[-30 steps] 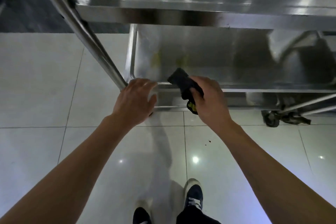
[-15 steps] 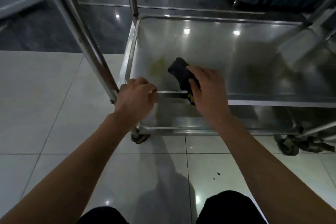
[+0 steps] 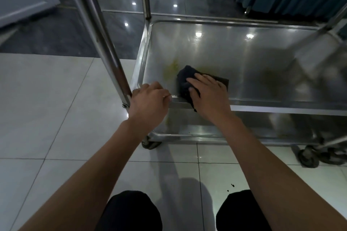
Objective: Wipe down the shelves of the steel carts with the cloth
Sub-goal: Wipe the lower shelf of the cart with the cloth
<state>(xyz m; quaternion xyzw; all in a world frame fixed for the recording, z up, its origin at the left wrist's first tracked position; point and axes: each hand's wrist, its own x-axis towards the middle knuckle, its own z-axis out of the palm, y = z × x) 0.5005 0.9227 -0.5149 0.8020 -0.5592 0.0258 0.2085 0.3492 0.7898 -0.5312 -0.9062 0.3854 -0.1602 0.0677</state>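
The cloth (image 3: 187, 80) is dark and lies flat on the cart's low shelf (image 3: 234, 58), under your right hand (image 3: 208, 92). That hand has its fingers stretched out and pressed down on the cloth, not curled round it. One end of the cloth hangs over the front rim, just under your wrist.

Your left hand (image 3: 150, 99) is curled over the near corner of the shelf, right beside the post (image 3: 105, 43). It holds the cart steady, I think.

Just past your right fingertips there is a yellow-green stain (image 3: 171, 68) on the steel. A fainter one sits further off to your right. Below your hands is one more shelf, and it looks smeared too, but it is too blurry to be sure.

What could go wrong? The cart stands on wheels (image 3: 308, 157). If you push hard and your left hand lets go, the cart may roll away from you. Your flat hand could slide off the cloth, because nothing grips it. Then your bare fingers would go in the muck. The hanging end may catch on the rim and bunch up the cloth. If you wipe only once, the stain may just smear wider over the shiny steel.
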